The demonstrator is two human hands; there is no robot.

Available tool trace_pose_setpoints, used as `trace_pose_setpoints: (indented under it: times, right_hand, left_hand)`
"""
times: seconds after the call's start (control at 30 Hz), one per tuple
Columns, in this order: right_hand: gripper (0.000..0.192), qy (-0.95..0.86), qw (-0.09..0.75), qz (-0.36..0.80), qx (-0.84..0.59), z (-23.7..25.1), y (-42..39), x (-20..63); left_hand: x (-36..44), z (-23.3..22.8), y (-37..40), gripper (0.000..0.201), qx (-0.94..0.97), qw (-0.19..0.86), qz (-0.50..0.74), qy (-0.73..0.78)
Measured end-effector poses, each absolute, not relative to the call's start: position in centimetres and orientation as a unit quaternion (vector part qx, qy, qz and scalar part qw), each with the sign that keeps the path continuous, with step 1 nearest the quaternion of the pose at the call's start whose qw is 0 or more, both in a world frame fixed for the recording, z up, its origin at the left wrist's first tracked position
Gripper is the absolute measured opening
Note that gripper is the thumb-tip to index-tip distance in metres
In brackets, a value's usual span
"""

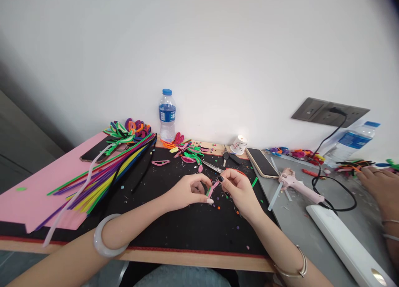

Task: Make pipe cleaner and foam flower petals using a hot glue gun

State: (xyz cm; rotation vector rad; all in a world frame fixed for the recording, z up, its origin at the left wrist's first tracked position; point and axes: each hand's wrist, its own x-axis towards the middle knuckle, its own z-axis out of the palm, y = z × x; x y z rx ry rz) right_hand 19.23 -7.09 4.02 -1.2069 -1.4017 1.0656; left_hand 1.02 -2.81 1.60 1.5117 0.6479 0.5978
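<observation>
My left hand [187, 191] and my right hand [238, 189] meet over the black mat [174, 224] and together pinch a short pink pipe cleaner piece [213, 189] with a bit of green beside it. My fingertips close on it from both sides. Small coloured scraps lie scattered on the mat around my hands. Scissors [213, 167] lie just beyond my fingers.
A bundle of long coloured pipe cleaners [102, 177] lies left on pink paper [34, 195]. Finished loops [187, 150], a water bottle [167, 114], a tape roll [239, 145] and a phone [262, 163] sit behind. A pink glue gun [297, 185] lies right, near another person's hand [382, 185].
</observation>
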Motion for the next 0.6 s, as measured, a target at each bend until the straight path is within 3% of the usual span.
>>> trace_pose_setpoints:
  times: [0.6]
  right_hand:
    - [0.018, -0.639, 0.467, 0.314, -0.524, 4.45, -7.49, 18.92]
  left_hand:
    - [0.95, 1.53, -2.71, 0.038, 0.685, 0.588, 0.295, 0.314]
